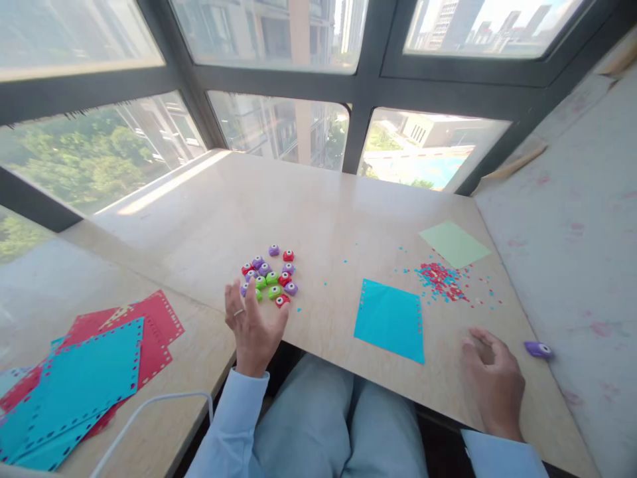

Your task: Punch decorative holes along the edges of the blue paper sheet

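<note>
My left hand (253,328) is held over the near edge of the table with fingers spread, nothing in it. Just beyond its fingertips lies a cluster of small craft punches in purple, red (288,255) and green (273,292). My right hand (495,382) rests near the table's right side, fingers loosely curled and thumb apart, with nothing visible in it. A purple craft punch (539,350) lies to its right, by the wall. Between my hands is a blue paper sheet (391,322) with small holes along its left and right edges.
Red and blue paper confetti (442,281) is piled at the right, beside a pale green sheet (455,244). Punched blue sheets (94,368) and red sheets (162,315) overlap at the left. A white cable (164,397) crosses there. Windows and a papered wall (572,265) border the table (318,206).
</note>
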Tool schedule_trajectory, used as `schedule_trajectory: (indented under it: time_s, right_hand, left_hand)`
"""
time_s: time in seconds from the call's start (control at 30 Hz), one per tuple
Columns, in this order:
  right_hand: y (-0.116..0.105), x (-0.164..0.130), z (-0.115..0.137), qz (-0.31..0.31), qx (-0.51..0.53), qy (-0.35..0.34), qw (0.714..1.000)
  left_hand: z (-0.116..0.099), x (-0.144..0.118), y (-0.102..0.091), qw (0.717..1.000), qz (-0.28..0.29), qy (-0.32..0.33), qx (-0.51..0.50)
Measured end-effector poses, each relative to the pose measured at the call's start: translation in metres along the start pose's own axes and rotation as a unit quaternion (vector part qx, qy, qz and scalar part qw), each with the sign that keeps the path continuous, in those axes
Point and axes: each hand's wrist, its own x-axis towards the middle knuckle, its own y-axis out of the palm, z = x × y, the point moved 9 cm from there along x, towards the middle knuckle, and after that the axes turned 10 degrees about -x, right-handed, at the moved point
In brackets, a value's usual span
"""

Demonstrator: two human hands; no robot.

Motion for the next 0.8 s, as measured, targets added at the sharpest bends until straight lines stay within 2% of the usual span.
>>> schedule_trajectory:
  time_s: [0.07, 0.2, 0.3, 0.47, 0.8]
  right_hand:
    - [0.000, 0.000, 0.000, 0.001, -0.004, 0.001, 1.000]
    - [0.000, 0.000, 0.000, 0.000, -0.015, -0.004, 1.000]
    - [0.002, 0.001, 0.003, -0.003, -0.030, -0.029, 0.999]
    - [0.003, 0.002, 0.008, -0.017, -0.036, -0.076, 0.996]
    - [0.002, 0.001, 0.005, -0.015, -0.027, -0.055, 0.998]
  left_hand:
    - [0.008, 0.014, 0.013, 0.999, 0.027, 0.006, 0.019]
    - [0.027, 0.033, 0.045, 0.991, 0.120, -0.031, 0.054]
    - [0.030, 0.038, 0.060, 0.983, 0.163, -0.025, 0.079]
    - [0.020, 0.042, 0.067, 0.984, 0.139, 0.029, 0.108]
    - [0.018, 0.043, 0.067, 0.989, 0.102, 0.061, 0.093]
